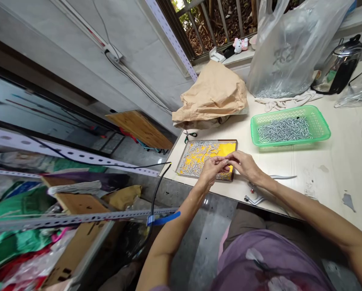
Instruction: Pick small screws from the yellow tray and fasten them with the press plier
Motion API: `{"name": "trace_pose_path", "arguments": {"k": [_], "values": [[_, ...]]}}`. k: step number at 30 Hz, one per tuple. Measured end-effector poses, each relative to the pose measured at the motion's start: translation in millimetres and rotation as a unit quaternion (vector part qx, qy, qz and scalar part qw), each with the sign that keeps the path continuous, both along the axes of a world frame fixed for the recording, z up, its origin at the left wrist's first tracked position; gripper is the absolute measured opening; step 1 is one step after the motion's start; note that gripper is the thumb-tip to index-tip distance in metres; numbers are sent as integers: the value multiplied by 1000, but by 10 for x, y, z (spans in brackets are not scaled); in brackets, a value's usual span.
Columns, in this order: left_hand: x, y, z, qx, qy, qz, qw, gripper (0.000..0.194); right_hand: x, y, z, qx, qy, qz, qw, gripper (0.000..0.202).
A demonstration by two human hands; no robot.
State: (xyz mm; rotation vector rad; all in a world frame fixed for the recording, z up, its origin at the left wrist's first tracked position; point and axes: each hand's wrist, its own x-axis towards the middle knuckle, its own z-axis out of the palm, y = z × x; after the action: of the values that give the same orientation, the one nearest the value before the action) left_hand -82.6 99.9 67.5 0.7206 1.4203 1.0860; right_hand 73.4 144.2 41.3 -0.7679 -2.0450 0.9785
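Above the right part of a shallow tray [228, 148] with a yellow bottom, my two hands meet at the fingertips. My left hand [210, 169] is closed in a pinch, and the fingers of my right hand [244, 165] are pinched against it. Whatever sits between the fingertips is too small and covered to name. Many small silver metal pins or screws [194, 157] lie scattered in the tray, mostly on its left side. A green plastic basket [322, 128] to the right holds a heap of similar silver pieces [282, 129].
Green-handled scissors [190, 136] lie behind the tray, near a crumpled brown paper bag [212, 91]. A clear plastic bag [286, 56], a cloth [293, 100] and a kettle [340, 66] stand at the back. A small metal device [254, 197] sits at the front edge. A black cable [154, 194] hangs left.
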Motion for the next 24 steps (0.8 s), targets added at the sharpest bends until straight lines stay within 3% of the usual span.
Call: {"name": "trace_pose_path", "arguments": {"k": [7, 12, 15, 18, 20, 24], "values": [[-183, -33, -20, 5, -55, 50, 997, 35, -323, -29, -9, -54, 81, -37, 995, 8], [-246, 7, -109, 53, -53, 163, 984, 28, -522, -26, -22, -67, 124, -98, 985, 14], [-257, 8, -119, 57, -38, 196, 978, 27, -540, 90, -52, -47, 54, -85, 994, 24], [-192, -72, -116, 35, -35, 161, 986, 27, -357, 178, -62, 6, -93, -49, 994, 37], [-91, -166, -137, 11, -41, 116, 992, 29, -89, 122, -41, 50, -157, -44, 985, 38], [195, -372, -256, -63, -29, 16, 997, 33, 630, -336, 5, 86, -243, -2, 966, 28]]}}
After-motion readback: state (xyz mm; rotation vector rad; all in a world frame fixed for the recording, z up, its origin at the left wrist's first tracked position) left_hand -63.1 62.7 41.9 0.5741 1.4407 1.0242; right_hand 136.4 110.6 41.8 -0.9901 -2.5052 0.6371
